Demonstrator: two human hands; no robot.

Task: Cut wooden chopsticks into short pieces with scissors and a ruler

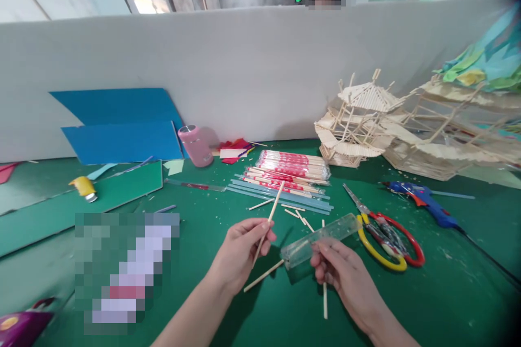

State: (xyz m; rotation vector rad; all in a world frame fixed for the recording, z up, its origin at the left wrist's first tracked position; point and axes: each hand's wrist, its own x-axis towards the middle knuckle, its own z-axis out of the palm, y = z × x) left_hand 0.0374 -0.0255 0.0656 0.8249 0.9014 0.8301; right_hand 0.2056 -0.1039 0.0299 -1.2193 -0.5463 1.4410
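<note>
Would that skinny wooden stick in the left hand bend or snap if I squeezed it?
The stick looks thin and dead straight, so probably stiff, and likelier to snap than bend far. The left hand pinches it with fingers alone, so it seems very light. Some short pieces lie on the green mat, hinting it breaks or cuts easily.

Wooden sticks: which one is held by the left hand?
The long stick pinched in the left hand, tilted up toward the wrapped bundle; the short loose pieces beyond lie flat on the green mat.
</note>
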